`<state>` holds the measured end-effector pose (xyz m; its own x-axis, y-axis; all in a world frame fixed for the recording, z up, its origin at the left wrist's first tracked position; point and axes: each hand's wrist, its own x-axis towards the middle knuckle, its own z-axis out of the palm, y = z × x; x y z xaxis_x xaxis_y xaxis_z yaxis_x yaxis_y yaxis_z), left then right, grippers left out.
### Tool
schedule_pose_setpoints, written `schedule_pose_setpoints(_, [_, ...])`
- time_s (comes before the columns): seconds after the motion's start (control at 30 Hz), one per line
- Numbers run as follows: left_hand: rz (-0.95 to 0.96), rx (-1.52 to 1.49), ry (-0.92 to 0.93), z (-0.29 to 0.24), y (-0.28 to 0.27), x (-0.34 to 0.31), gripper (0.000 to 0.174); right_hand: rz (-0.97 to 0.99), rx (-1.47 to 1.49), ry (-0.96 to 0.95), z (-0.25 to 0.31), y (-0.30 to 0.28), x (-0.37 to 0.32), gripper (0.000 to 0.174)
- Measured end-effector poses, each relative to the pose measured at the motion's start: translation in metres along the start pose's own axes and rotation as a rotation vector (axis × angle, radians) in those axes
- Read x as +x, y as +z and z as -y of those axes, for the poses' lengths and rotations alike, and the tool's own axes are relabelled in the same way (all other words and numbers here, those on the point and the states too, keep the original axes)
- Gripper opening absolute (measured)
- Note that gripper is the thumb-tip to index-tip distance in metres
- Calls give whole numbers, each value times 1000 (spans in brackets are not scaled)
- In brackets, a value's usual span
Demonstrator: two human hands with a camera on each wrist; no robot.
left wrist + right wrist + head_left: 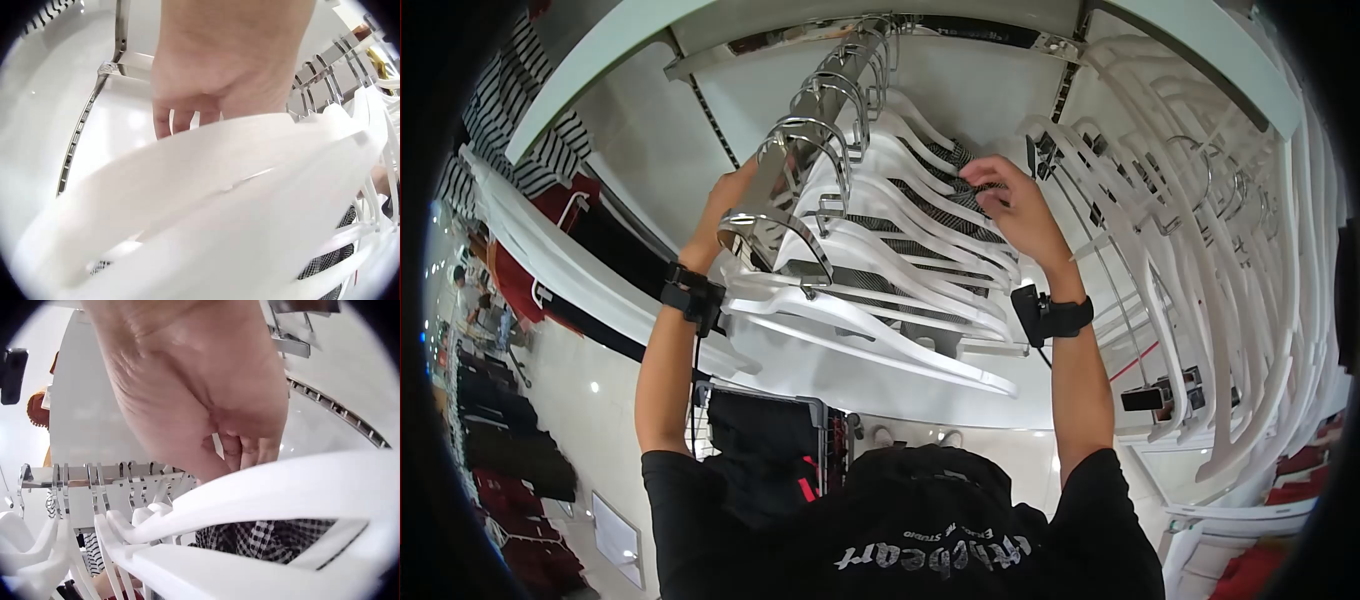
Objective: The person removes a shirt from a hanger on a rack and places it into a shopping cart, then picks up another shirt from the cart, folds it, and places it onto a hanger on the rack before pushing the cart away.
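White hangers [870,240] hang from a chrome rail [800,150], with dark checked garments [950,215] between several of them. To the left of the rail is the left hand [725,205], its fingers hidden there by the rail; the left wrist view shows its fingers [181,120] pointing down behind a close white hanger [206,181], tips partly covered. The right hand [1022,215] is raised by the hangers' right ends, fingers loosely bent with nothing seen in them. In the right wrist view that hand [206,394] hangs above checked cloth [262,540].
More white hangers [1210,250] fill the right side. Striped clothing [510,110] and dark clothing [625,255] hang at the left. Below stands a cart holding black cloth [765,430]. A white shelf edge [590,60] arches above the rail.
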<state>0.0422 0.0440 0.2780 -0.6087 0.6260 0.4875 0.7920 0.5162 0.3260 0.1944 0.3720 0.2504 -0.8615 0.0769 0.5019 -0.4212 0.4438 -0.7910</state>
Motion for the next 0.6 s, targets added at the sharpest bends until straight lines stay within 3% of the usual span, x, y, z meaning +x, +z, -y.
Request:
schedule_pose_setpoints(0.07, [-16,-94,202,47,5,-12,46,-29,85,34,-15,-2,-5,24])
schedule_pose_setpoints(0.17, [55,-214,129,40,-1,-33,43,33,121,140,-49,-11,-17,23])
schedule_pose_setpoints(0.23, [167,-123,-20,50,-12,-51,43,104,107,234,-53,-16,-24,23])
schedule_pose_setpoints(0.33, [104,-78,-238,16,-30,-70,41,98,92,260,-63,-20,-35,27])
schedule_pose_setpoints(0.53, [48,-203,-293,28,-21,-105,31,15,300,348,-128,-17,-60,35])
schedule_pose_setpoints(0.6, [30,-254,-348,42,-14,-122,26,-12,262,359,-117,-11,-64,35])
